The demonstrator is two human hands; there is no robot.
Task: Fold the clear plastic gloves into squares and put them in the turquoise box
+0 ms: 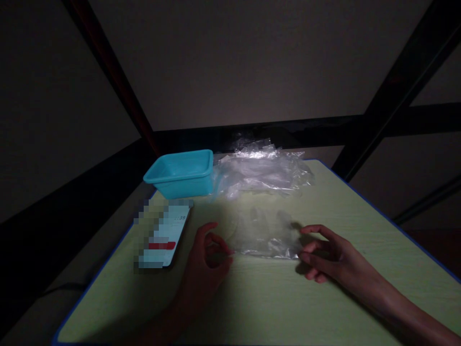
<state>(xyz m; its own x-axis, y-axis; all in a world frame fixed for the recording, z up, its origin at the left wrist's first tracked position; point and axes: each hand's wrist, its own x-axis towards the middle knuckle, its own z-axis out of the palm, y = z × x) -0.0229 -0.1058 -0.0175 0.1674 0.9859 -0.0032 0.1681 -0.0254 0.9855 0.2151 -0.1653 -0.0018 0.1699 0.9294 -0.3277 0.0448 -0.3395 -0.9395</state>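
Note:
A thin clear plastic glove (264, 233) lies flat on the pale green table (273, 307), fingers pointing away from me. My left hand (207, 262) pinches its near left edge between thumb and forefinger. My right hand (329, 254) holds its right edge with curled fingers. Both hands rest low over the table near its middle.
A turquoise plastic tub (182, 173) stands at the back left. Beside it lies a heap of clear plastic gloves or bags (261, 173). A phone (163, 233) with a lit screen lies left of my left hand. Dark frame bars (392, 86) rise behind the table.

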